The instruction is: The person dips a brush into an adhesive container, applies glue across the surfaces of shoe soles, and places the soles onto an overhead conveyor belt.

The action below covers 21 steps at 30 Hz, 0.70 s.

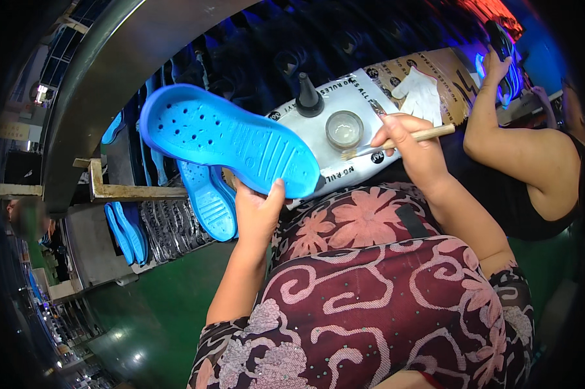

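A blue shoe sole [240, 146] with raised edges, a group of small holes and ridged lines is held up by its narrower end in my left hand [257, 211], the thumb on its inner face. My right hand [412, 146] pinches a wooden-handled brush [428, 134], its bristles low beside a small glass jar [345, 129]. Some clear or whitish stuff lies in the jar. Behind the jar a black cone-shaped nozzle [309, 97] stands upright. All of these are over a work surface covered in printed white wrapping [286, 120].
More blue soles [211, 204] sit left of my left hand, others [127, 233] on a belt lower left. A white glove [419, 94] lies on brown cardboard [451, 71]. A metal beam [78, 97] arches at left. At right, a co-worker's arm [509, 142] holds a shoe part.
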{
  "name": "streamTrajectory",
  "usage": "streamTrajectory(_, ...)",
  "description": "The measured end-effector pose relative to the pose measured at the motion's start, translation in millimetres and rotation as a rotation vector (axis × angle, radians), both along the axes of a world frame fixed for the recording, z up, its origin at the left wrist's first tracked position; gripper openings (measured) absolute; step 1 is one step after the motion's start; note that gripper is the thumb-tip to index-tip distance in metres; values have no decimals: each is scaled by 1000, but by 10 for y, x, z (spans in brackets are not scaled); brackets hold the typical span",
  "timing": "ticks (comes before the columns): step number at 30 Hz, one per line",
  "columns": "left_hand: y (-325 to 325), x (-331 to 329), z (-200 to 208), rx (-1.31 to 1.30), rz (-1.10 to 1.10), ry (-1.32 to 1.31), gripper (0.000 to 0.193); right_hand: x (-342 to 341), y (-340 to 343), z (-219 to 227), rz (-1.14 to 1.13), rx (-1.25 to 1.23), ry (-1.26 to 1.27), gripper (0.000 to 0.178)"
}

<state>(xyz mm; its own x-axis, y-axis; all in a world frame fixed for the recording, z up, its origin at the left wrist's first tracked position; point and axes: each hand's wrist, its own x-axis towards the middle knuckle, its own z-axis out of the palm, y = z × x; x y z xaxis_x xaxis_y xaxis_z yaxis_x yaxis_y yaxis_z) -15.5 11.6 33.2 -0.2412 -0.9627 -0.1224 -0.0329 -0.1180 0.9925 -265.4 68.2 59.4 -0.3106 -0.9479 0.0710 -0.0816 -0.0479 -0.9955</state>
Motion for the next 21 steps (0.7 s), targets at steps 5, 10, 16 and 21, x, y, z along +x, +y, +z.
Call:
streamTrajectory(5, -33, -200, -41, -268, -18, -84, 48, 109, -49, 97, 147, -391, 484, 27)
streamTrajectory(10, -17, -303, 34, -397, -50, -122, 45, 146, -69, 8, 160, -447, 543, 25)
streamTrajectory(16, -47, -320, 81, -380, -23, -101, 45, 55, -57, -17, 151, -433, 716, 21)
streamTrajectory(21, -32, -343, 83, -393, -18, -82, 45, 45, -52, -2, 154, -451, 664, 20)
